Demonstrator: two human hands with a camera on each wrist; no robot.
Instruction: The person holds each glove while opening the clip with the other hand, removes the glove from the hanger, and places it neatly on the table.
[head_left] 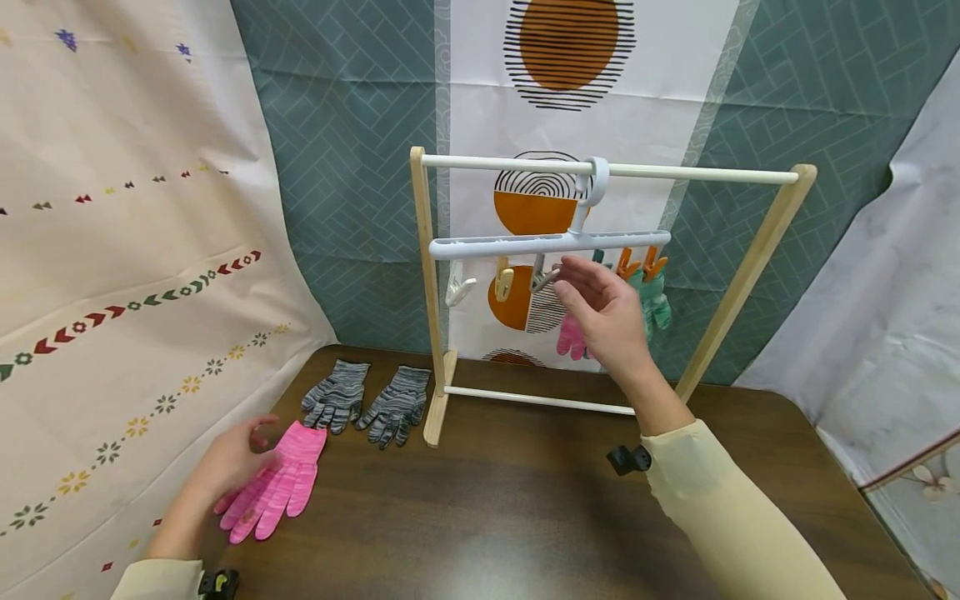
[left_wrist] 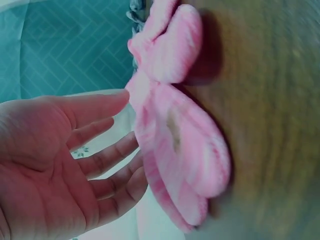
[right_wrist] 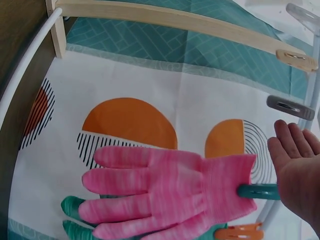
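Note:
My left hand (head_left: 232, 458) hovers at a pink glove (head_left: 288, 475) lying on the table. In the left wrist view its fingers (left_wrist: 112, 162) are spread and gently bent beside the glove, holding nothing. My right hand (head_left: 607, 308) is raised under the white hanger (head_left: 510, 246), its fingers loosely bent near a grey clip (head_left: 542, 275). The right wrist view shows a gap between the fingertips and the grey clip (right_wrist: 290, 107). Just beside this hand, a teal clip (right_wrist: 257, 191) grips the cuff of a hanging pink glove (right_wrist: 175, 185).
The hanger hooks over a rack's white top rail (head_left: 495, 164). A white clip (head_left: 459, 289) and a cream clip (head_left: 504, 282) hang at left. Orange clips (head_left: 654, 262) hold green gloves (head_left: 654, 304) at right. Two grey striped gloves (head_left: 337, 396) lie beside the rack's wooden foot (head_left: 437, 408).

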